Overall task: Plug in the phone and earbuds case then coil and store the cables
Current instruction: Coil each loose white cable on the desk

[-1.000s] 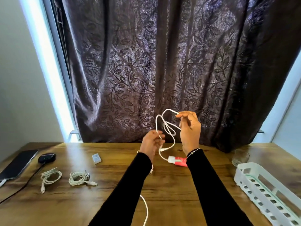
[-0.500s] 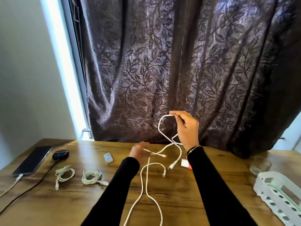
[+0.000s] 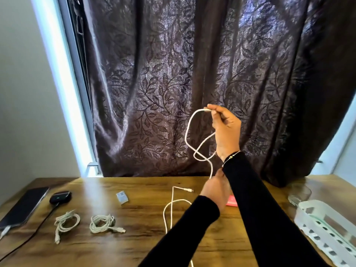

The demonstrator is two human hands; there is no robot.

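Our right hand [image 3: 226, 130] pinches the top of the cable [image 3: 187, 135] loop, raised above the table [image 3: 144, 245]. Our left hand [image 3: 216, 189] grips the cable just below; the loose end trails down-left onto the table, nearer this hand

Right hand [image 3: 226, 130] was raised in front of the curtain [image 3: 173, 83], pinching a white cable [image 3: 189, 132] loop at the fingertips. Left hand [image 3: 216, 186] gripped the same cable lower, just under the right wrist. Slack trailed on the wooden table [image 3: 134, 237]. Phone [image 3: 23, 206], earbuds case [image 3: 60, 196] and two coiled cables [image 3: 66, 223] [image 3: 103, 223] lay left; white basket [image 3: 327, 232] right.
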